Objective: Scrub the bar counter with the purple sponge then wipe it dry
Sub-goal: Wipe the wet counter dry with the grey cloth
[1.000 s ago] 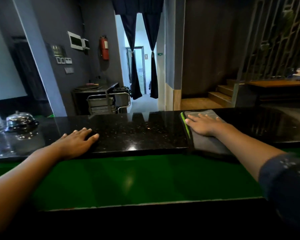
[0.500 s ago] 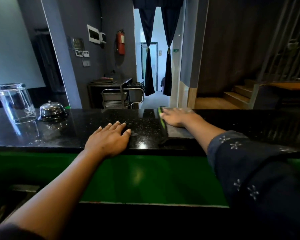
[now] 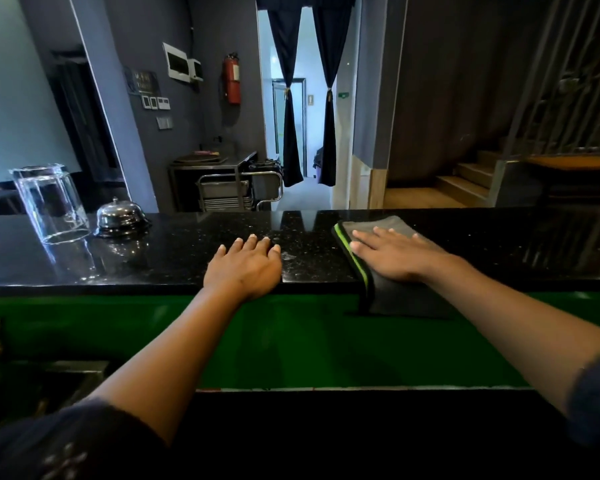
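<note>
grey microfibre cloth (image 3: 388, 226), green edge: soft, light, limp; near end droops over bench (image 3: 174, 258) edge. right hand (image 3: 394, 252) presses flat, fingers straight, slightly spread. left hand (image 3: 245, 268) at 9 o'clock, fingers together, flat, bracing. hold by palm pressure.

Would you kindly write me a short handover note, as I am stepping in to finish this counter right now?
Left hand: flat and open on the bar counter, holding nothing.
Right hand: fingers straight, pressing the grey cloth with the green edge onto the counter; the cloth's near end hangs over the front edge.
Also on the counter, far left: an upturned glass and a service bell.
Done: drying appears under way. The purple sponge is not in view, so I cannot confirm the scrub.
Left: probably wipe the stretch between the hands, where faint smears show, then towards the bell.
</note>
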{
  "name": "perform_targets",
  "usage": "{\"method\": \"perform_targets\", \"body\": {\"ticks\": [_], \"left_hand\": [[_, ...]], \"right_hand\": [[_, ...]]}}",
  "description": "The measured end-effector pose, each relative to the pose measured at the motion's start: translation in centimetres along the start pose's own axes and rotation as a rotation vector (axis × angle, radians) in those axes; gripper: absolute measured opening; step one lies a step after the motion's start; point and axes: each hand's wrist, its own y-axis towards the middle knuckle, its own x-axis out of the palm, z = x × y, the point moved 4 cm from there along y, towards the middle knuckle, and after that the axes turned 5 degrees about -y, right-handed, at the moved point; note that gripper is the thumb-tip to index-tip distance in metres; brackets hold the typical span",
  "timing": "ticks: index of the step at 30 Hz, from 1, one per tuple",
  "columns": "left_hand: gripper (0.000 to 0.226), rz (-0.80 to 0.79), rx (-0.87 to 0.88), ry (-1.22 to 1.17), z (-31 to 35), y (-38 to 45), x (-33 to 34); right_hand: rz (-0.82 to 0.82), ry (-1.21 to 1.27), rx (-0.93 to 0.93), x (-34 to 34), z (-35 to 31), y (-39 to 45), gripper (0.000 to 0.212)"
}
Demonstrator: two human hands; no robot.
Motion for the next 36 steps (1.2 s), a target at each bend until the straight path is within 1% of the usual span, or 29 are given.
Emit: {"method": "perform_targets", "body": {"ticks": [3,4,6,8,10,11,12,13,14,15,17,19,21,23,25,27,29,30,31,32,34,36], "left_hand": [[0.058,-0.012,-0.008,-0.002,0.1,-0.1,-0.1],[0.058,-0.020,-0.015,0.002,0.1,-0.2,-0.1],[0.058,-0.041,-0.027,-0.005,0.3,-0.5,-0.4],[0.057,-0.030,-0.015,-0.028,0.5,-1.0,-0.7],[0.058,0.032,0.007,-0.095,0.9,-1.6,-1.3],[0.059,0.056,0.011,-0.133,1.1,-2.0,-1.6],[0.062,0.063,0.014,-0.157,1.4,-2.3,-1.8],[0.067,0.050,0.009,-0.168,1.8,-2.5,-1.9],[0.072,0.028,-0.008,-0.173,2.3,-2.6,-2.0],[0.077,0.009,-0.029,-0.169,2.8,-2.6,-2.0],[0.081,0.010,-0.053,-0.128,4.0,-2.5,-1.8],[0.071,0.046,-0.051,-0.101,5.2,-2.5,-1.4],[0.052,0.095,-0.038,-0.167,6.1,-2.7,-1.4],[0.038,0.130,-0.034,-0.219,6.7,-3.2,-1.7],[0.029,0.154,-0.051,-0.269,7.1,-3.7,-2.0],[0.022,0.166,-0.082,-0.437,7.1,-4.1,-2.4],[0.027,0.181,-0.105,-0.683,6.9,-4.5,-3.1],[0.028,0.188,-0.113,-0.798,6.7,-4.7,-3.6],[0.030,0.189,-0.115,-0.892,6.6,-5.0,-4.2],[0.033,0.180,-0.104,-0.962,6.5,-5.4,-4.9],[0.044,0.131,-0.029,-1.043,6.6,-6.3,-6.3],[0.059,0.061,0.074,-1.046,7.0,-7.3,-7.9]], "right_hand": [[0.066,0.021,0.091,0.8,-4.3,0.7,0.073],[0.082,0.037,0.097,1.0,-5.9,0.7,0.076],[0.060,0.069,0.080,1.1,-8.1,0.5,0.077],[0.037,0.170,0.044,0.7,-8.4,0.2,0.072],[0.118,0.385,0.028,-0.9,-6.7,-0.6,0.066],[0.180,0.440,0.046,-1.7,-5.4,-1.1,0.064],[0.230,0.403,0.089,-2.3,-3.8,-1.6,0.063],[0.248,0.303,0.149,-2.7,-2.4,-2.3,0.064],[0.230,0.203,0.211,-2.8,-1.1,-3.0,0.066],[0.190,0.154,0.265,-2.7,-0.1,-3.7,0.068],[0.135,0.170,0.322,-2.4,0.6,-4.6,0.066],[0.127,0.217,0.315,-2.3,0.1,-4.9,0.054],[0.117,0.286,0.309,-2.4,-0.6,-4.9,0.046],[0.100,0.341,0.329,-2.5,-1.2,-5.1,0.049],[0.119,0.393,0.344,-2.8,-1.4,-5.6,0.052],[0.158,0.496,0.308,-3.1,-1.4,-6.1,0.047],[0.210,0.631,0.219,-3.5,-1.2,-6.9,0.035],[0.245,0.702,0.176,-3.8,-1.1,-7.5,0.033],[0.278,0.776,0.137,-4.0,-1.0,-8.2,0.035],[0.300,0.849,0.096,-4.3,-0.8,-8.8,0.039],[0.327,0.967,-0.008,-5.0,-0.5,-9.9,0.045],[0.349,1.031,-0.102,-6.1,-0.2,-10.8,0.039]]}}
